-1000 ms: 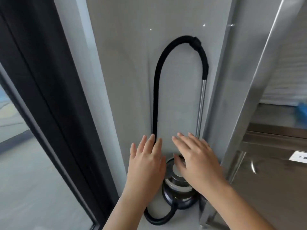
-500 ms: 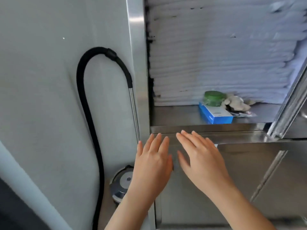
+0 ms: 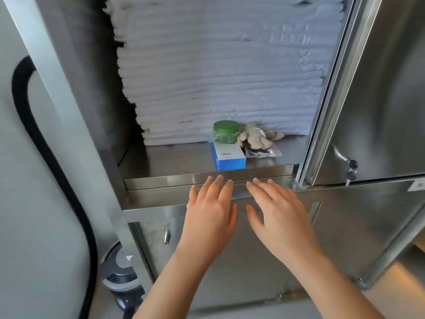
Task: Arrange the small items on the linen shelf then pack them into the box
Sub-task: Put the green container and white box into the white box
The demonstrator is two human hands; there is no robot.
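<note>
On the steel linen shelf (image 3: 161,162) lie a blue and white box (image 3: 228,155), a green round jar (image 3: 225,131) behind it, a beige plush toy (image 3: 256,136) and a clear plastic packet (image 3: 263,153) to its right. My left hand (image 3: 210,216) and my right hand (image 3: 279,215) hover side by side, palms down, fingers spread, just below the shelf's front lip. Both hands are empty. They are a little in front of the blue box and do not touch it.
A tall stack of folded white linen (image 3: 218,77) fills the back of the shelf. An open steel cabinet door (image 3: 379,100) with keys (image 3: 351,172) stands at the right. A black hose (image 3: 46,146) and a vacuum cleaner body (image 3: 122,272) are at the left.
The view has swung right from the wall and hose to the cabinet shelf. Both hands have stayed flat and empty, and now sit just below the shelf's front lip.
</note>
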